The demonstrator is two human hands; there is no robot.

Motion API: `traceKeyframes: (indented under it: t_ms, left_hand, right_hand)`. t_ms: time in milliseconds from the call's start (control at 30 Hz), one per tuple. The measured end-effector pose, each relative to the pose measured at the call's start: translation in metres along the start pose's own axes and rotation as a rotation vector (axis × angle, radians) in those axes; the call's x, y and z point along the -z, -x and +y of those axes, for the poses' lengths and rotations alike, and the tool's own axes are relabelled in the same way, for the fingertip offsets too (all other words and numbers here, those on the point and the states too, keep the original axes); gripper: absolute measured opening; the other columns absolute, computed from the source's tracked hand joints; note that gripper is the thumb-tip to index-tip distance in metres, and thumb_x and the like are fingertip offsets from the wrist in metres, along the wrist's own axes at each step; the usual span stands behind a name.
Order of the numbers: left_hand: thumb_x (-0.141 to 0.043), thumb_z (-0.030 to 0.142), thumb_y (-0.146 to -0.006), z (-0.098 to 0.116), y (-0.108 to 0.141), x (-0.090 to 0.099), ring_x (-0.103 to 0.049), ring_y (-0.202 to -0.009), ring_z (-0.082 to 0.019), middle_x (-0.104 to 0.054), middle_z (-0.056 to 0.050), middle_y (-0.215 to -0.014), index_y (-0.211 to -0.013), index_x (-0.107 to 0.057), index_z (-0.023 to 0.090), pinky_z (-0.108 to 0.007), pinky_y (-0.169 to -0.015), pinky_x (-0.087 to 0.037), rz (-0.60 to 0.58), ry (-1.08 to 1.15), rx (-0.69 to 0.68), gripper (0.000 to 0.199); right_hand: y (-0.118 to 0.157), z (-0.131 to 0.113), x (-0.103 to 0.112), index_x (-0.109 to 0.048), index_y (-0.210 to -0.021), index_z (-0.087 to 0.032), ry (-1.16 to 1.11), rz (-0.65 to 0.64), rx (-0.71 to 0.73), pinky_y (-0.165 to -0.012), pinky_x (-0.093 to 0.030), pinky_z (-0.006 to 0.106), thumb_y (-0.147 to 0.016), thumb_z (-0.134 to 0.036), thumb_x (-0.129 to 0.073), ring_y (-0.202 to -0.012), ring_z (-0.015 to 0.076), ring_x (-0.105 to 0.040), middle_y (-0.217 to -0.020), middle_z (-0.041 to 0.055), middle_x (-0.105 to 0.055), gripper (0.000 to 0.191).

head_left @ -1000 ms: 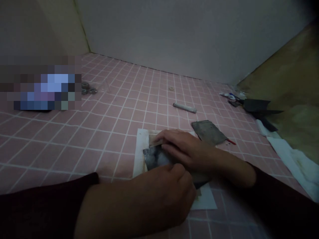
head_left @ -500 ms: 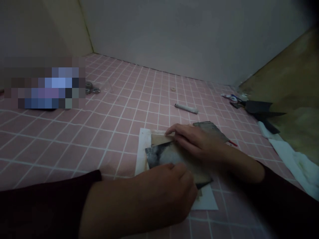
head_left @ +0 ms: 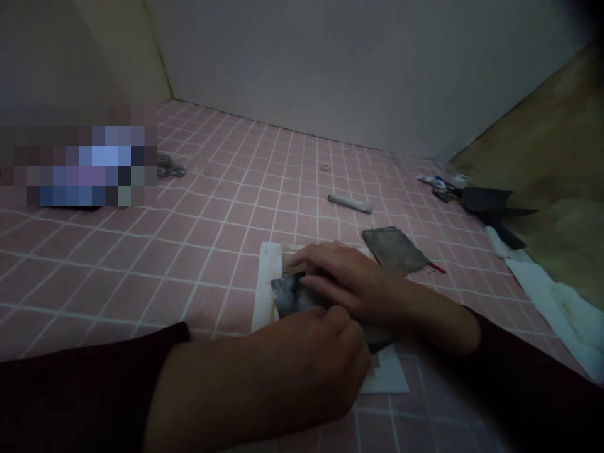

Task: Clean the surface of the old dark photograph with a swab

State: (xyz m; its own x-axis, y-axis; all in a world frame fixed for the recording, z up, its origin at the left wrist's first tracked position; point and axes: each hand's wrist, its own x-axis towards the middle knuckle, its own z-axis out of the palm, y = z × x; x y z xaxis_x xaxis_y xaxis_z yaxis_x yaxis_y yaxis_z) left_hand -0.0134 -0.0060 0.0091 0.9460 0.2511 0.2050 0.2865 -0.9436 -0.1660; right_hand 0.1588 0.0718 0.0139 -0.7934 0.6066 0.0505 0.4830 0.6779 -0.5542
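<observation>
A dark, glossy thin sheet (head_left: pixel 285 294) with a pale cloudy patch lies at an angle over a white sheet of paper (head_left: pixel 267 277) on the pink checked cloth. My left hand (head_left: pixel 321 358) is closed at the dark sheet's near side; the fingertips are turned away from view, so what they grip is hidden. Across the dark sheet's upper part lies my right hand (head_left: pixel 346 277), open, fingers stretched to the left. It covers much of the sheet. Brownish marks show along the paper's edges.
A grey flat pouch-like piece (head_left: pixel 396 246) with a red strip lies beyond my right hand. Farther back are a pale tube (head_left: pixel 350 204) and a small ring (head_left: pixel 325 167). Tape rolls (head_left: pixel 170 166) sit left; dark sheets (head_left: pixel 491 207) and white tissue (head_left: pixel 547 296) lie right.
My right hand has slid left across the dark sheet and now covers more of it, uncovering the grey piece behind. My left hand has stayed nearly in place. The view has shifted slightly.
</observation>
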Motion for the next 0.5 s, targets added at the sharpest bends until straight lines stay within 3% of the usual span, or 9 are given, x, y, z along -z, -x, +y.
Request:
traceKeyframes:
  t_ms: [67,233,400,500]
  left_hand:
    - [-0.044,0.012,-0.087,0.0,0.0,0.0,-0.044,-0.063,-0.017,-0.051,-0.003,-0.074,-0.085,-0.057,0.014,-0.033,-0.058,-0.032,-0.007,-0.014,0.014,0.013]
    - [-0.046,0.011,-0.087,0.002,0.001,-0.002,-0.042,-0.062,-0.016,-0.05,-0.002,-0.075,-0.085,-0.056,0.015,-0.032,-0.057,-0.03,0.011,0.043,-0.002,0.011]
    - [-0.042,0.012,-0.088,0.001,0.001,-0.002,-0.043,-0.062,-0.017,-0.05,-0.003,-0.073,-0.084,-0.057,0.015,-0.033,-0.058,-0.031,0.001,-0.037,0.001,0.015]
    - [-0.043,0.012,-0.089,0.0,0.001,-0.002,-0.043,-0.062,-0.016,-0.049,-0.002,-0.073,-0.085,-0.056,0.015,-0.032,-0.057,-0.031,0.004,0.005,0.009,0.014]
  right_hand:
    - [-0.002,0.0,0.0,-0.058,-0.114,-0.018,-0.002,-0.012,0.032,-0.089,-0.047,0.035,-0.096,-0.017,-0.045,-0.101,0.0193,-0.061,-0.11,0.0068,-0.067,0.022]
    - [0.005,0.009,0.008,-0.057,-0.115,-0.021,0.139,0.043,-0.089,-0.088,-0.046,0.036,-0.095,-0.015,-0.043,-0.098,0.0199,-0.063,-0.108,0.0061,-0.067,0.025]
    - [-0.001,0.002,-0.001,-0.058,-0.116,-0.021,0.05,-0.03,0.036,-0.091,-0.045,0.035,-0.096,-0.022,-0.049,-0.101,0.0193,-0.061,-0.108,0.0044,-0.068,0.022]
    - [0.0,0.002,0.003,-0.059,-0.117,-0.021,0.065,-0.022,0.016,-0.091,-0.045,0.034,-0.097,-0.018,-0.045,-0.101,0.0186,-0.062,-0.111,0.0044,-0.068,0.024]
